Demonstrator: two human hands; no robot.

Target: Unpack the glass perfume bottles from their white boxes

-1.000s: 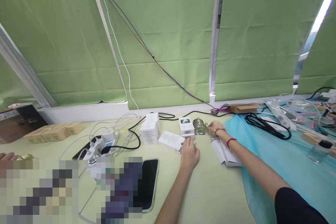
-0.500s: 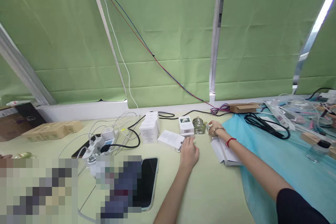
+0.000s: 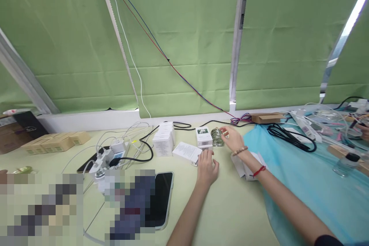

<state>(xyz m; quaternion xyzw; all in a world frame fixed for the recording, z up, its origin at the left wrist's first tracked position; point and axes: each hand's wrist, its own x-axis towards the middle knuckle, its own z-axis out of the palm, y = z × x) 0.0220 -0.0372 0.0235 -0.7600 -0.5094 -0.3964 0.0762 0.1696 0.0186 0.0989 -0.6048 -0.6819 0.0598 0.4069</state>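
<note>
A white box (image 3: 186,153) with fine print lies on its side on the table. My left hand (image 3: 207,167) rests at its right end, fingers stretched out and thumb apart. Behind that hand stands a white carton with a dark green picture (image 3: 203,136). Beside the carton is a ribbed clear glass jar (image 3: 216,138) with a gold-coloured top. My right hand (image 3: 233,139), with a beaded bracelet, is at the jar's right side, fingertips curled together near its top; what they hold is hidden. Below the right wrist lie white folded papers or a box (image 3: 245,169), partly covered.
Several white boxes (image 3: 163,140) stand left of the hands. A power strip with plugs (image 3: 103,159) and a phone (image 3: 163,200) lie farther left. On the right, a blue sheet (image 3: 296,184) carries a coiled black cable (image 3: 291,138) and a black-capped bottle (image 3: 346,164).
My right hand has moved left to the jar, and its wrist has turned. The small shiny piece beside the jar is now out of sight. My left hand stays at the box.
</note>
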